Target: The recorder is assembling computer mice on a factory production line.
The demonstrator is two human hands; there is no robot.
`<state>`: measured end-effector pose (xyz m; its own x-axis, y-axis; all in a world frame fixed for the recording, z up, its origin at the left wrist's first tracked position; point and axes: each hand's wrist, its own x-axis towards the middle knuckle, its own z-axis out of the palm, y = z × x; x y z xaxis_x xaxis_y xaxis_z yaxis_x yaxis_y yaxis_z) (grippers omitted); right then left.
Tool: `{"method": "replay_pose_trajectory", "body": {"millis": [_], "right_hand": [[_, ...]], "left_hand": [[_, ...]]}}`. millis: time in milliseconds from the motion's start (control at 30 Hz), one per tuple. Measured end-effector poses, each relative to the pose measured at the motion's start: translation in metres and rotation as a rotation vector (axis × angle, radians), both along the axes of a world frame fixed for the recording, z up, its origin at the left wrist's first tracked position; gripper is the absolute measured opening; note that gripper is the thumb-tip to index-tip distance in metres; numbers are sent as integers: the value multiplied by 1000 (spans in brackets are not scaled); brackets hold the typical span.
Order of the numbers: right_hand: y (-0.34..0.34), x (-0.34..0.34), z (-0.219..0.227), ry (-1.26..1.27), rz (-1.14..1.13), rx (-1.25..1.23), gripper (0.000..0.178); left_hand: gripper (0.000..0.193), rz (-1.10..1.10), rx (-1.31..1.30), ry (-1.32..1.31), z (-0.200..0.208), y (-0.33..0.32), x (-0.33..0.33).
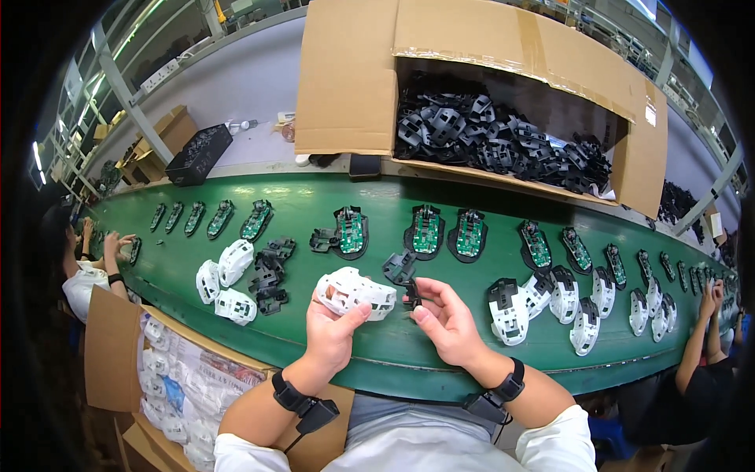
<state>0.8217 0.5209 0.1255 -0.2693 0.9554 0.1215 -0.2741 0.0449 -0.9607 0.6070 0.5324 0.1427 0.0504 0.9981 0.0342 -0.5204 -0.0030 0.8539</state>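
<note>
The left hand (330, 337) grips 1 white shell (354, 293); the right hand (450, 326) pinches 1 small black part (412, 294) just beside it, above the green conveyor (314, 195). Apparently a fitting step; the next move calls for alignment.

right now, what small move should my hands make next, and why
Probably bring the small black plastic part to the curved white plastic shell and line it up: your right hand pinches the part, your left hand holds the shell just beside it, and the curved white-and-black plastic shells farther right show dark pieces within white.
</note>
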Motion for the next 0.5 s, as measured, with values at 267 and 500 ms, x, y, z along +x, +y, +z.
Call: {"method": "replay_pose_trajectory", "body": {"millis": [267,500], "right_hand": [[-9,-18,12,60,44,-44,64],[-7,-18,5,-261,-1,233,64]], "left_hand": [[54,-17,102,83,7,-7,6],[67,-13,258,181,7,-18,11]]}}
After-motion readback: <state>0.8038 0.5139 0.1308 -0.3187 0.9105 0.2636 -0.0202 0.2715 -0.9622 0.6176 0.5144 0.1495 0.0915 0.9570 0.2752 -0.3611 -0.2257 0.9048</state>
